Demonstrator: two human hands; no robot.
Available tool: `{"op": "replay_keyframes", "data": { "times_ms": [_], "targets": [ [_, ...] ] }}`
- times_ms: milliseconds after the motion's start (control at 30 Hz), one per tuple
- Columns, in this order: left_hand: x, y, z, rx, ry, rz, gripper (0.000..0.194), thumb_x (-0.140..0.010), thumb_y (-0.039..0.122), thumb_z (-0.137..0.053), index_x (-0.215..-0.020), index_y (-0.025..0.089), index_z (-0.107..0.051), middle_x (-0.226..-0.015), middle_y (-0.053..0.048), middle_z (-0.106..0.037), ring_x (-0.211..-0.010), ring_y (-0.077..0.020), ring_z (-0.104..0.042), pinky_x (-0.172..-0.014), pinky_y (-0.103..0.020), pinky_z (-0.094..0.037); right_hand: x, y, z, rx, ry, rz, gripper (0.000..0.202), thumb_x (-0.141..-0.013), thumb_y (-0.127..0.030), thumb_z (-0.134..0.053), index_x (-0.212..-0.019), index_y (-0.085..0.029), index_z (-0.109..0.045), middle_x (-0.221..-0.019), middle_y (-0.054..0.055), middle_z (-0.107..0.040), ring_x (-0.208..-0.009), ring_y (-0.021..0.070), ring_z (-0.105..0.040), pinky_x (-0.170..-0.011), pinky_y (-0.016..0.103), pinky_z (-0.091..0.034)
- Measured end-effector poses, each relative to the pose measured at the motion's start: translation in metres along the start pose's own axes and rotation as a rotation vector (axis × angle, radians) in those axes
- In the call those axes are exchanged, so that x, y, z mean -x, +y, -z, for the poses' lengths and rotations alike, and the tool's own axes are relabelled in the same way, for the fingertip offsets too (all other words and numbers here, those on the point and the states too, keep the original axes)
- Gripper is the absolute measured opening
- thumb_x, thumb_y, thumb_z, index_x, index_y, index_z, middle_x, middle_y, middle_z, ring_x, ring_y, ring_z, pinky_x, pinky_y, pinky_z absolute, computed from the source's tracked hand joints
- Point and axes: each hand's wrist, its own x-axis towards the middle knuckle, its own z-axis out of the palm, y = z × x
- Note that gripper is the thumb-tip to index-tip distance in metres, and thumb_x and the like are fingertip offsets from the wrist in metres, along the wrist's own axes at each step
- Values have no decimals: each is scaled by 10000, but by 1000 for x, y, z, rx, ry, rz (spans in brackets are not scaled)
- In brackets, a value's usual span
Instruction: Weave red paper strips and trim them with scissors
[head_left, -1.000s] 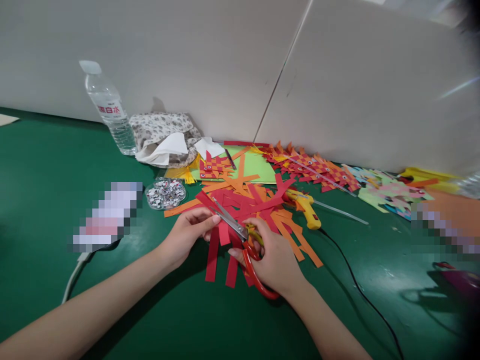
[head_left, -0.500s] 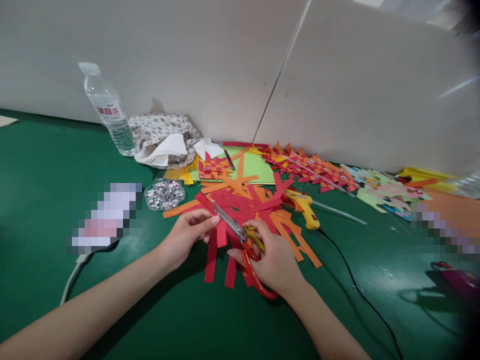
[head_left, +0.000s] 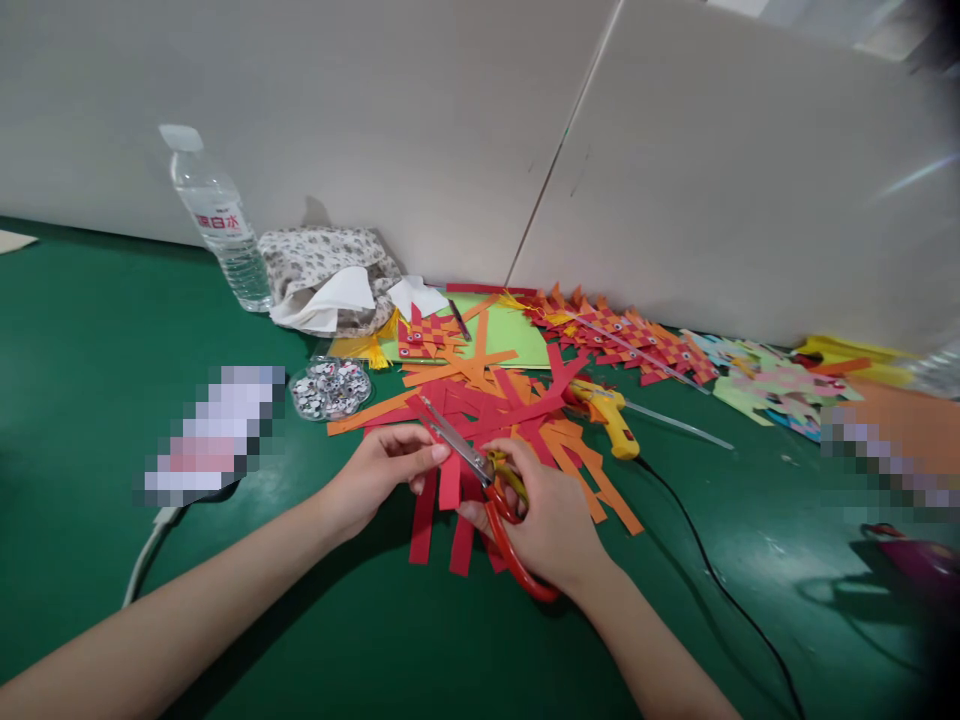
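My right hand [head_left: 551,520] grips a pair of scissors [head_left: 510,545] with red and yellow handles. The blades point up and left and lie close together. Between the thumb and fingers of my left hand [head_left: 390,465] a red paper strip [head_left: 450,485] is pinched, right beside the blades; part of it is hidden behind them. Beneath both hands lies a loose pile of red and orange paper strips [head_left: 581,465], some sticking out toward me. Whether the blades touch the strip, I cannot tell.
A yellow glue gun [head_left: 619,425] with a black cord lies right of the pile. Woven paper fish [head_left: 622,335] line the wall. On the left are a bag of googly eyes [head_left: 330,388], a water bottle [head_left: 221,230], a patterned tissue pouch [head_left: 330,250] and a blurred-out device [head_left: 217,430] with a cable.
My left hand has shifted slightly right with the red strip, closer to the scissors. The strip's lower end hangs a little lower. My right hand has hardly moved.
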Motion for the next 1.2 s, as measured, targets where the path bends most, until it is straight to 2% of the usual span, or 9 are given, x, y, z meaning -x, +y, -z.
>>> {"op": "replay_keyframes", "data": {
  "times_ms": [333, 700, 900, 1200],
  "targets": [
    [1, 1, -2, 14, 5, 9, 239, -661, 359, -786, -683, 147, -677, -564, 45, -564, -457, -28, -455, -458, -152, -359, 0, -1, 3, -5, -15, -13, 495, -724, -484, -664, -1110, -206, -530, -618, -21, -604, -590, 188, -605, -514, 253, -383],
    [3, 2, -5, 53, 43, 24, 279, -586, 365, -824, -654, 143, -669, -547, 35, -586, -417, -40, -450, -423, -176, -344, 0, -4, 6, -22, -20, 14, 511, -730, -462, -663, -1143, -202, -513, -826, 49, -681, -707, 220, -641, -580, 290, -436],
    [4, 2, -5, 62, 29, 17, 241, -609, 345, -814, -647, 148, -680, -537, 37, -585, -426, -37, -443, -434, -174, -356, 0, -3, 5, -24, -23, 22, 531, -730, -453, -666, -1173, -212, -503, -955, 74, -678, -778, 227, -645, -623, 304, -461],
    [3, -2, -4, 19, 29, 12, 236, -622, 341, -809, -679, 146, -689, -572, 25, -610, -438, -46, -468, -433, -179, -369, -1, -2, 6, -14, -9, 33, 540, -727, -451, -668, -1181, -205, -507, -955, 83, -679, -777, 233, -642, -635, 316, -467]
  ]
}}
